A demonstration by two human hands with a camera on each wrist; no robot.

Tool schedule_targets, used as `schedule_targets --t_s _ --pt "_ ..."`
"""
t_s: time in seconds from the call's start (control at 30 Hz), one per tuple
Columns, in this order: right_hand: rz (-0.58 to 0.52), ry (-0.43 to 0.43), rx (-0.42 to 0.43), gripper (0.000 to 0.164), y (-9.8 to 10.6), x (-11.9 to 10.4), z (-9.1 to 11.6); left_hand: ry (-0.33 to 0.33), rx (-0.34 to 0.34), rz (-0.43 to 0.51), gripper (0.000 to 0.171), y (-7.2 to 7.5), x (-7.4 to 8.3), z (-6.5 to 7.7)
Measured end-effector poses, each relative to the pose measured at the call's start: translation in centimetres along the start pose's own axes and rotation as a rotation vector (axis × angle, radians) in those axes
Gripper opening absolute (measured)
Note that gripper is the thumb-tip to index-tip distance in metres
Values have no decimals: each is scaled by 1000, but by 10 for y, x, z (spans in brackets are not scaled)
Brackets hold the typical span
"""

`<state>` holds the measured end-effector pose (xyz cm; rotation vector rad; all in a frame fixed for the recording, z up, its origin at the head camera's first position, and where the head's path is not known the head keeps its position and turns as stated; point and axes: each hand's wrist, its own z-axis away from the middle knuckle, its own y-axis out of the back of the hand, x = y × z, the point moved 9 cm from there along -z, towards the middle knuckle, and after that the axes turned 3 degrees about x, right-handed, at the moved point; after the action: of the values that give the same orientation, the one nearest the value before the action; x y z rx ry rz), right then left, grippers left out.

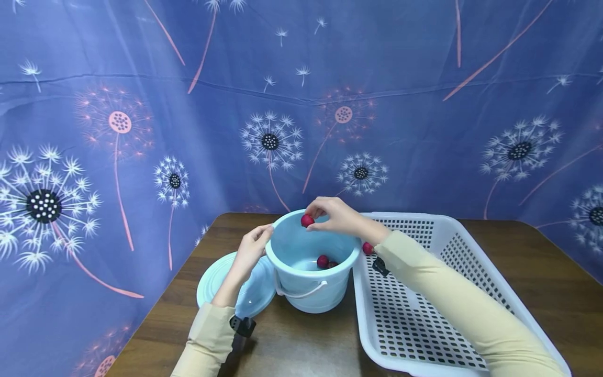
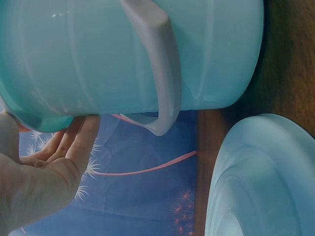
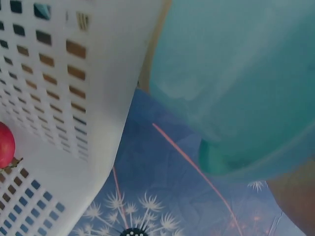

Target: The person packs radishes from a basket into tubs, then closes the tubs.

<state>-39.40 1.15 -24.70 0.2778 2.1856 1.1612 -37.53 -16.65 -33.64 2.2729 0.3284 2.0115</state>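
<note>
A light blue bucket [image 1: 308, 296] stands upright at the middle of the table, its white handle [image 1: 301, 296] hanging down the near side. My left hand [image 1: 249, 252] grips the bucket's left rim; in the left wrist view its fingers [image 2: 81, 142] lie along the outer wall. Over the bucket's mouth, my right hand [image 1: 338, 215] pinches a red radish [image 1: 307, 220] between thumb and fingers. On the bucket's floor lie a red radish [image 1: 322, 261] and a darker round thing partly behind the wall. Another radish [image 3: 6, 146] sits in the white basket, partly hidden by my right sleeve in the head view.
Right of the bucket stands the large white perforated basket [image 1: 365, 335], crossed by my right arm. A round blue lid [image 1: 214, 280] lies on the brown wooden table [image 1: 301, 345] to the left, beneath my left wrist. A blue dandelion-print cloth [image 1: 301, 104] hangs behind.
</note>
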Motion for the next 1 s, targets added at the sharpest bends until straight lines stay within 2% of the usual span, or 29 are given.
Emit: schedule_targets --t_s 0.53,0.77,1.0 --pt "-7 -21 -85 30 -29 4 -5 -17 1 0 41 -3 5 2" --pt "9 0 -89 29 -38 3 -6 -17 -10 2 43 -3 5 1" --pt "29 -21 -111 28 -46 5 -8 -12 2 -1 42 1 4 3"
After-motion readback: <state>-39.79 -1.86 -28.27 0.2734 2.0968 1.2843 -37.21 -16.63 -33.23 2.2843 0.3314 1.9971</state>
